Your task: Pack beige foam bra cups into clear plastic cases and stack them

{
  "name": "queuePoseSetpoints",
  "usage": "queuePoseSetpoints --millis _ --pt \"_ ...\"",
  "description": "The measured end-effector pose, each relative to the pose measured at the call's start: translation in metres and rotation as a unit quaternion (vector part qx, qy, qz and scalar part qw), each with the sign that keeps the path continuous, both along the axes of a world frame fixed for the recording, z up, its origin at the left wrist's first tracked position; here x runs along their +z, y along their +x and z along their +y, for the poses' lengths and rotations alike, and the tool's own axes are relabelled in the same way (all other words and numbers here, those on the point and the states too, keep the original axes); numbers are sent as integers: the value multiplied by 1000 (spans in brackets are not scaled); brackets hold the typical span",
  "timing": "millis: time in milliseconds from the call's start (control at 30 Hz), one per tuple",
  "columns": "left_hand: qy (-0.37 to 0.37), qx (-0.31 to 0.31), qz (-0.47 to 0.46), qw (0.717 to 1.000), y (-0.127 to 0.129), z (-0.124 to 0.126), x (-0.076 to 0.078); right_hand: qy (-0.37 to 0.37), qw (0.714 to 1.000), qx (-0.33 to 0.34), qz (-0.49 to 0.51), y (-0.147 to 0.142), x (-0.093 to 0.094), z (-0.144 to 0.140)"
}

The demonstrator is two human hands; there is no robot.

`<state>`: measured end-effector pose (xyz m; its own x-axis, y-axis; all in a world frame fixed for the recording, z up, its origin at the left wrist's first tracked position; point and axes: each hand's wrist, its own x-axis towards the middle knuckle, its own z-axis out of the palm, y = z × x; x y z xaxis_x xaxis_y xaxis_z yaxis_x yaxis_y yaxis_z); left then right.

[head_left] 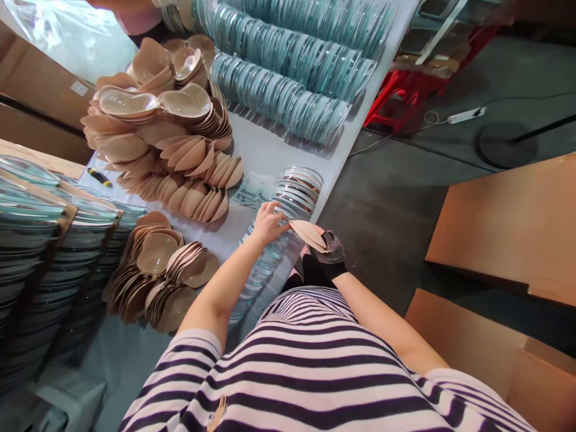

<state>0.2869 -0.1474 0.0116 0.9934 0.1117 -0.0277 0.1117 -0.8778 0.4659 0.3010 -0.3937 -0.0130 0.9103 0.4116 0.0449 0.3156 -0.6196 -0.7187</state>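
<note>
A beige adhesive bra (308,233), folded with its cups together, is held between my two hands over the table's edge. My bare left hand (270,223) pinches its left tip. On the other end, my right hand (332,247), in a dark dotted glove, is closed round the bra; some of its fingers are hidden. Just beyond my left hand lies a row of clear round plastic cases (298,189), which continues under my forearm. Beside them is a clear printed film (252,191). Nested beige bras (180,150) form a large heap on the left, with a smaller pile (162,264) nearer me.
Long rows of clear cases (288,60) fill the far part of the white table (258,141). More stacked cases (31,240) stand at left, near a black-and-yellow tool (99,177). Right of the table are a red stool (391,99) and cardboard boxes (508,222).
</note>
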Motion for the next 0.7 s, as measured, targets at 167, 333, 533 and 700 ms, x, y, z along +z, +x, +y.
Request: queuePoseSetpoints --millis 167,333,533,700 --pt "-61 25 50 997 -1 6 0 26 999 -19 26 0 -9 20" --pt "-119 20 47 992 -5 9 -2 -3 999 28 34 1 -27 49" --pt "-147 12 26 989 -17 4 -2 -65 993 92 32 24 -25 60" --pt "-115 63 74 988 -15 6 -5 -202 969 136 33 24 6 46"
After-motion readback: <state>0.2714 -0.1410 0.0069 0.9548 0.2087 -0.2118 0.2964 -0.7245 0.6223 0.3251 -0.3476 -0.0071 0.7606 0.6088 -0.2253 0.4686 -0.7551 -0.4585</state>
